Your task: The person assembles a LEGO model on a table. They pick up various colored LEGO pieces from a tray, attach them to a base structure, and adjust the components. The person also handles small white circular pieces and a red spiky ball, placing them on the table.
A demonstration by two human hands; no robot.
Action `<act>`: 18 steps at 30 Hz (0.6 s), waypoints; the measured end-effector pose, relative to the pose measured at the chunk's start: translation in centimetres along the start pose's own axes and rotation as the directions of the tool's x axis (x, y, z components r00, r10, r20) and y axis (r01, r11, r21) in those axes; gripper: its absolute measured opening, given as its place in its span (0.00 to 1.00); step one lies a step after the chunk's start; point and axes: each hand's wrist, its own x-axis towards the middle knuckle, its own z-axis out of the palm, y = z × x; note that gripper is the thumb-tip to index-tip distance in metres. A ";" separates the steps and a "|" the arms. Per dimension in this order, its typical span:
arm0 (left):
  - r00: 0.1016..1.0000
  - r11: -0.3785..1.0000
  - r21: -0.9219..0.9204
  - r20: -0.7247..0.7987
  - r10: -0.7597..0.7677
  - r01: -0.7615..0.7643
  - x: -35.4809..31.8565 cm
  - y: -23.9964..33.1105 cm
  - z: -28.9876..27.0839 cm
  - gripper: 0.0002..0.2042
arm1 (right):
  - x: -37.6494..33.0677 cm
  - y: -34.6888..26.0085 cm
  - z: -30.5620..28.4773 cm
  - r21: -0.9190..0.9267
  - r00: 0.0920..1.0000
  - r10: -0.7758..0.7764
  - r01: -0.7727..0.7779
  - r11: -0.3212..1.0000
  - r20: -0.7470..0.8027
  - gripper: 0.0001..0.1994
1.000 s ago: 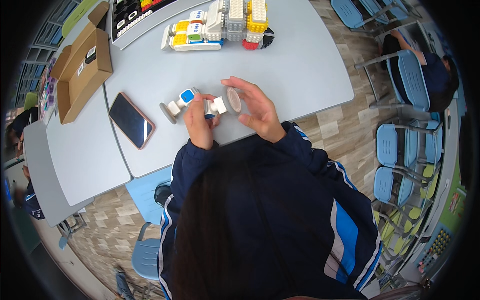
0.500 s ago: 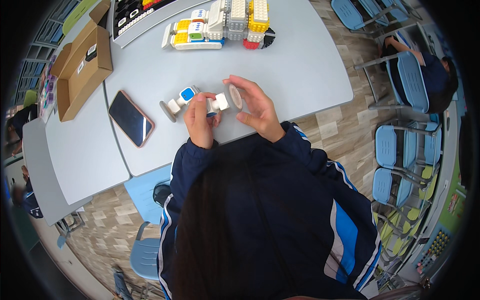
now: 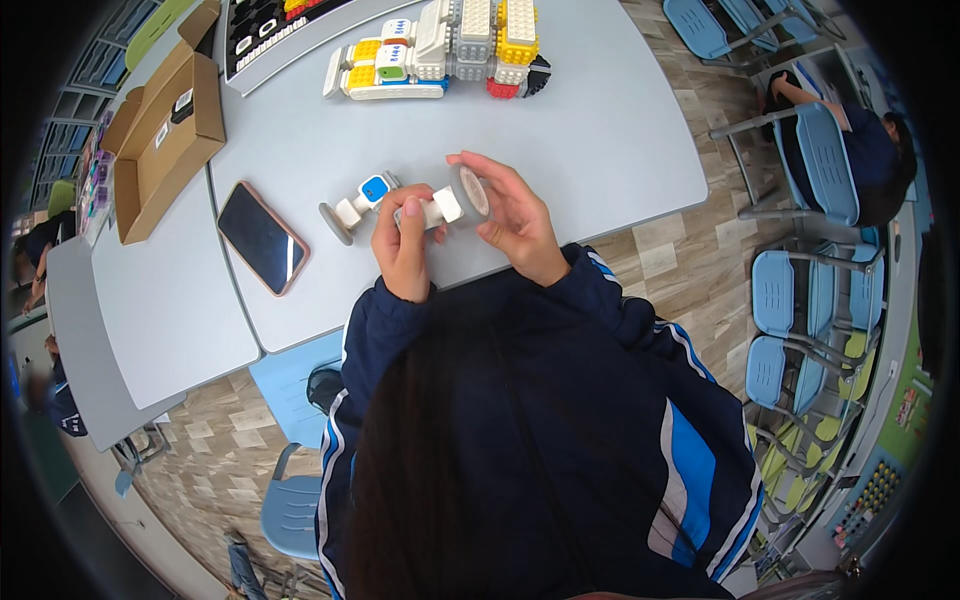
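Note:
My left hand grips a small white block assembly just above the grey table. A grey wheel sits on the assembly's right end, and my right hand holds that wheel with its fingers curled around it. To the left lies a second small piece: a white block with a blue face joined to a grey wheel, resting on the table beside my left hand.
A phone with a pink case lies at the left. An open cardboard box stands at the far left. A larger model of white, yellow and red blocks lies at the back. Blue chairs stand to the right.
Both hands have stayed together over the table, with the white assembly and its wheel turned slightly between them. Nothing else has moved.

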 end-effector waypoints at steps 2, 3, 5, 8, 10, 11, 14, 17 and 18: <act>0.999 0.999 0.007 0.001 0.038 -0.038 -0.1 0.0 0.0 0.13 | 0.0 -0.2 0.1 0.027 1.000 0.006 -0.007 1.000 0.011 0.33; 0.998 0.998 0.011 -0.001 0.056 -0.056 -0.2 0.1 0.1 0.12 | 0.0 -0.1 0.1 0.028 1.000 0.002 -0.003 1.000 0.017 0.33; 0.996 0.995 0.030 0.001 0.091 -0.091 -0.3 0.2 0.1 0.12 | 0.0 -0.1 0.0 0.030 1.000 -0.005 0.004 1.000 0.030 0.32; 0.991 0.988 0.068 0.010 0.135 -0.136 -0.4 0.1 0.0 0.11 | -0.1 0.1 0.0 0.026 0.999 -0.012 0.011 1.000 0.041 0.31; 0.987 0.984 0.084 0.013 0.158 -0.159 -0.5 0.0 0.0 0.10 | -0.1 0.2 -0.1 0.032 0.999 -0.021 0.020 0.999 0.044 0.31; 0.986 0.982 0.088 0.015 0.166 -0.167 -0.5 -0.1 -0.1 0.10 | -0.1 0.2 -0.1 0.036 0.999 -0.025 0.023 0.999 0.047 0.31; 0.982 0.976 0.103 0.019 0.189 -0.190 -0.6 -0.2 -0.2 0.10 | -0.1 0.1 0.0 0.045 0.998 -0.017 0.015 0.999 0.052 0.30; 0.979 0.972 0.117 0.017 0.204 -0.205 -0.6 -0.3 -0.2 0.10 | 0.0 0.0 0.0 0.073 0.998 -0.022 0.017 0.997 0.061 0.30; 0.978 0.971 0.118 0.014 0.208 -0.208 -0.6 -0.2 -0.1 0.10 | -0.1 0.0 0.0 0.073 0.998 -0.019 0.014 0.997 0.060 0.30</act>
